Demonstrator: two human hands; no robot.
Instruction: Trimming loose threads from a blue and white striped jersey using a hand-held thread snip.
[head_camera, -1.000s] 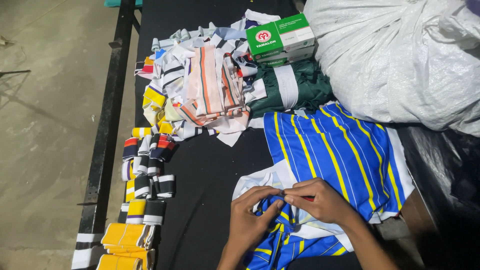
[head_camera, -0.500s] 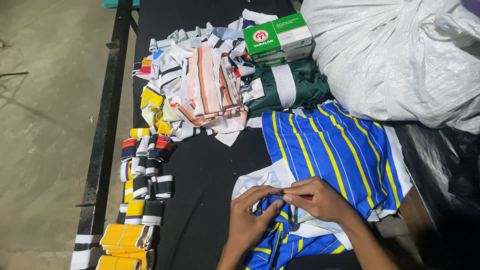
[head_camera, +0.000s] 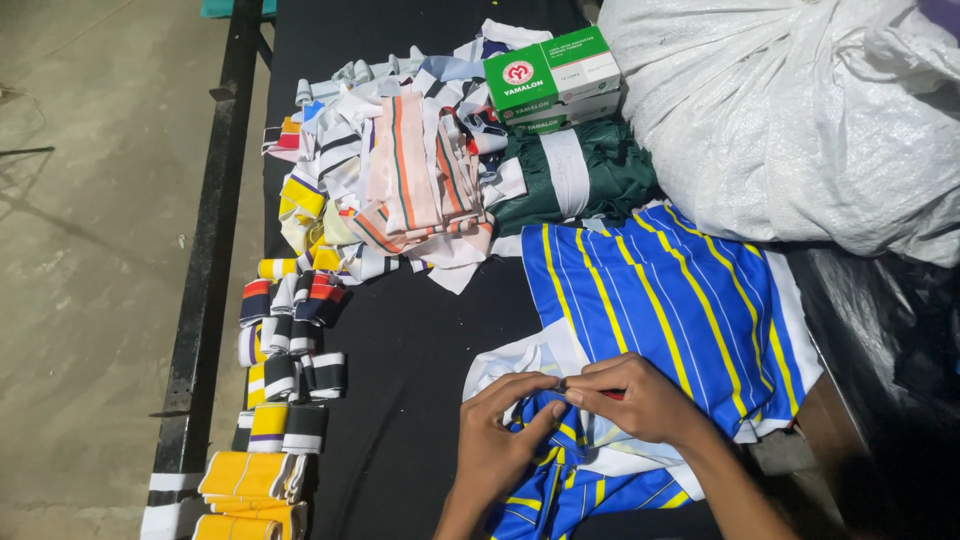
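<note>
Blue striped garment (head_camera: 670, 300) lies on the black worktop (head_camera: 400, 380), its near edge pinched by the left hand (head_camera: 505, 440) and right hand (head_camera: 630, 400), fingertips together. A white sack (head_camera: 800, 110) bulges, contents hidden; 2 green boxes (head_camera: 553, 75) stay closed.

Soft matt knit cloth, blue with yellow stripes, forms the garment (head_camera: 660, 300); beside it, a coarse woven plastic sack (head_camera: 800, 110) shines faintly, a smooth cardboard box (head_camera: 555, 75) looks glossy, ribbed cloth bands (head_camera: 290, 370) lie on the matt black table (head_camera: 400, 400).
</note>
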